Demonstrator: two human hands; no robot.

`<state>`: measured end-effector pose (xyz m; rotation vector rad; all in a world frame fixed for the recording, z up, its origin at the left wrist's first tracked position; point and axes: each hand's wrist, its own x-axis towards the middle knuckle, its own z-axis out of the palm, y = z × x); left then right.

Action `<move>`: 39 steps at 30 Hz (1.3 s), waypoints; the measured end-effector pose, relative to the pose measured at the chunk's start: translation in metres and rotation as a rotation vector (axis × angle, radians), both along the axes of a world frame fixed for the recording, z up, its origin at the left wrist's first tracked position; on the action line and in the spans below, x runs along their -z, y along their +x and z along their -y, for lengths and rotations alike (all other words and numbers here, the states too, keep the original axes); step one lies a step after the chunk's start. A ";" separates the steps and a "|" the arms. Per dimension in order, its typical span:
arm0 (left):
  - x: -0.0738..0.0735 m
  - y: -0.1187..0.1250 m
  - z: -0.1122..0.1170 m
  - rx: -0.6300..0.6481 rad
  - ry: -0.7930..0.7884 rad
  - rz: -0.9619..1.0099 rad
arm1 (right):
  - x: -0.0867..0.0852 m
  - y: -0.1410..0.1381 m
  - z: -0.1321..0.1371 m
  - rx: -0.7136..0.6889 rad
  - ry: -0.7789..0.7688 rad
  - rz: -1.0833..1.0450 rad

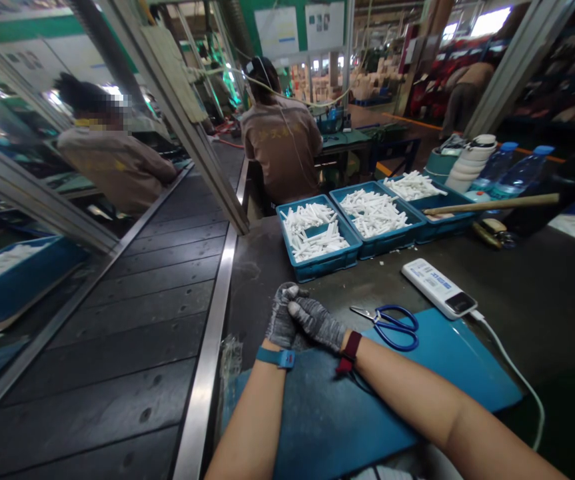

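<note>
L hand (282,319) & R hand (320,323) curled tog. left of scissors (386,324), can't tell if pinching sth; R straying may snag on blade tips (358,311).

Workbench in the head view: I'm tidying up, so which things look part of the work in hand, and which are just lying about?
Likely part of the work, judging by nearness to the left hand and right hand:
blue-handled scissors
blue mat
white sticks
blue trays holding them

Probably just lying about:
white power bank
plastic water bottles
white flask
</note>
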<state>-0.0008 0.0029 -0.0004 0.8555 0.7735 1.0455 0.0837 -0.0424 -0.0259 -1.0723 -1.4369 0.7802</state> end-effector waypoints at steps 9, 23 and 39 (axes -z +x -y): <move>0.004 0.001 0.001 -0.014 -0.044 0.011 | 0.003 -0.001 -0.002 0.010 0.014 0.019; 0.004 0.001 0.002 -0.002 -0.045 0.060 | 0.001 -0.002 -0.002 0.010 0.041 -0.013; 0.004 0.001 0.000 -0.015 -0.022 0.041 | -0.004 -0.001 0.000 -0.006 0.005 -0.030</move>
